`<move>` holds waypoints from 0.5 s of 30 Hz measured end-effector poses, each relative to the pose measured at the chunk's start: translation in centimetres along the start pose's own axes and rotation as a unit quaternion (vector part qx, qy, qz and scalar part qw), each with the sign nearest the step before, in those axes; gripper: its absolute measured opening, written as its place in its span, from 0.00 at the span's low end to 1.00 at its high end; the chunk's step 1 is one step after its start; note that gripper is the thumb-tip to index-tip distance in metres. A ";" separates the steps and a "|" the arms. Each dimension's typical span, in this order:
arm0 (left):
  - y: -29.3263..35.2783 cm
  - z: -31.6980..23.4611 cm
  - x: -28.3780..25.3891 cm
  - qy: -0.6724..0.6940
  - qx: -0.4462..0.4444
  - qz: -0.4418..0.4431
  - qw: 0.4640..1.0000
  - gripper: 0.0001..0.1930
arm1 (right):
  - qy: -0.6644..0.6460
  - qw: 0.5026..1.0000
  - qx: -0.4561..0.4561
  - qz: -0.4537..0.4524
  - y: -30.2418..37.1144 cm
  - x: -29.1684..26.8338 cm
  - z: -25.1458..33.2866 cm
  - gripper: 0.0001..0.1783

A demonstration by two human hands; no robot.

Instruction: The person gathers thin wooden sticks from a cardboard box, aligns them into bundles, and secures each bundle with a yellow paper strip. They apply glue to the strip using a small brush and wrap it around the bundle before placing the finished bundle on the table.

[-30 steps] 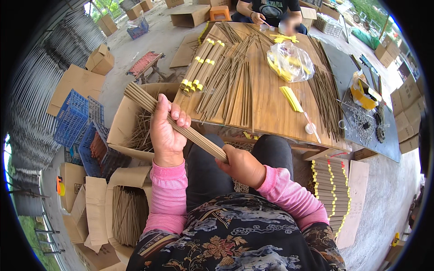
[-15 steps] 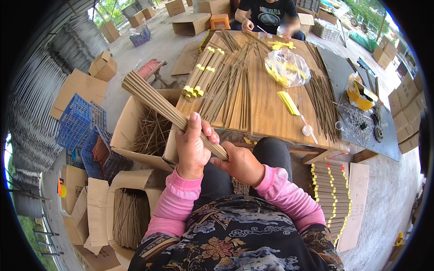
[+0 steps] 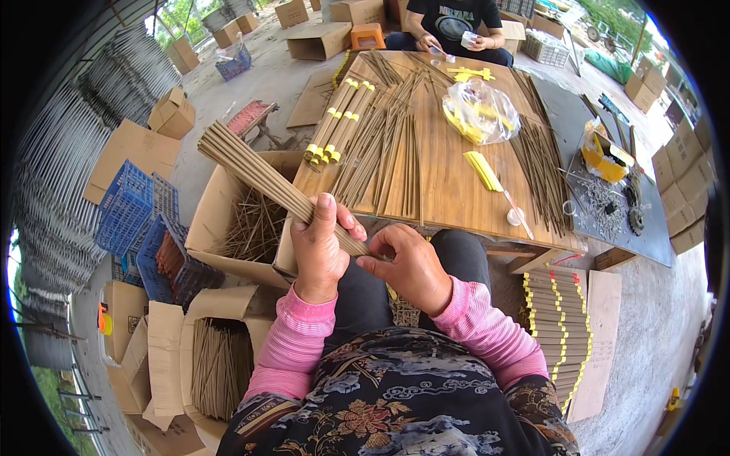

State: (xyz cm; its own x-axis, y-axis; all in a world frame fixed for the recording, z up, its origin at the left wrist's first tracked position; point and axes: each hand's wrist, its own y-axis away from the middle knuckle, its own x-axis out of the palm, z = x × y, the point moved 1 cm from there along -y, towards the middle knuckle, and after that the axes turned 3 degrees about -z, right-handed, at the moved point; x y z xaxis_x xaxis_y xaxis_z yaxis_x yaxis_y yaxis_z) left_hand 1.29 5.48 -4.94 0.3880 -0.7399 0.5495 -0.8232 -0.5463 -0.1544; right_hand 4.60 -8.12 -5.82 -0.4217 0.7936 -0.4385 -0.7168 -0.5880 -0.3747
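My left hand is closed round a bundle of brown incense sticks. The bundle slants from its far-left ends down to the right, above my lap. At its lower end my right hand is closed, thumb and fingers pinched at the stick ends; those ends are partly hidden by the fingers. Beyond my hands, on the wooden table, lie loose sticks and bundles wrapped with yellow bands. Yellow paper strips lie farther right, beside a white-tipped brush and a small round lid.
An open carton of sticks stands left of the table, another carton nearer me. Blue crates stand farther left. Banded bundles lie low on the right. A dark board holds metal bits. Across the table sits a co-worker.
My right hand has loosened from round the bundle's lower end to a pinch there, shifting slightly right. The bundle has tipped a little left. The co-worker's hands have moved.
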 end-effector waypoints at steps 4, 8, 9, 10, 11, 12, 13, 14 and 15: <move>0.1 -0.1 0.2 -0.002 -0.001 -0.005 1.000 0.17 | -0.011 1.000 0.012 -0.001 -0.1 -0.1 0.2 0.12; -0.1 0.1 0.0 -0.012 -0.003 -0.004 1.000 0.17 | -0.035 0.998 0.058 0.018 -0.2 -0.5 0.6 0.12; 0.0 0.1 0.1 -0.012 -0.002 -0.006 1.000 0.17 | -0.048 0.996 0.066 0.022 -0.2 -0.5 0.5 0.11; 0.0 0.0 0.1 -0.013 -0.002 -0.009 1.000 0.18 | -0.061 0.995 0.074 0.027 -0.2 -0.4 0.5 0.11; 0.0 0.1 0.1 -0.008 -0.003 -0.008 1.000 0.17 | -0.073 0.993 0.083 0.031 -0.1 -0.4 0.5 0.11; -0.1 0.3 0.0 -0.003 -0.004 -0.008 1.000 0.16 | -0.071 0.994 0.075 0.036 -0.1 -0.5 0.4 0.11; -0.1 0.3 -0.1 0.002 -0.005 -0.008 1.000 0.16 | -0.068 0.995 0.067 0.040 -0.2 -0.7 0.3 0.10; 0.0 0.4 -0.1 0.000 -0.004 -0.009 1.000 0.16 | -0.067 0.995 0.061 0.046 -0.2 -0.7 0.1 0.10; 0.0 0.4 0.1 -0.001 -0.003 -0.010 1.000 0.16 | -0.055 0.995 0.058 0.052 -0.2 -0.8 0.0 0.10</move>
State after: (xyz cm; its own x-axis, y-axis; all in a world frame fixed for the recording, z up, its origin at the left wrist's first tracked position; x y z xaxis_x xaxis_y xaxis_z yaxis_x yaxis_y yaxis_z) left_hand 1.51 5.28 -5.25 0.4054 -0.7302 0.5499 -0.8183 -0.5581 -0.1378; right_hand 5.08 -8.64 -5.37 -0.5506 0.7456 -0.3754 -0.7225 -0.6509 -0.2331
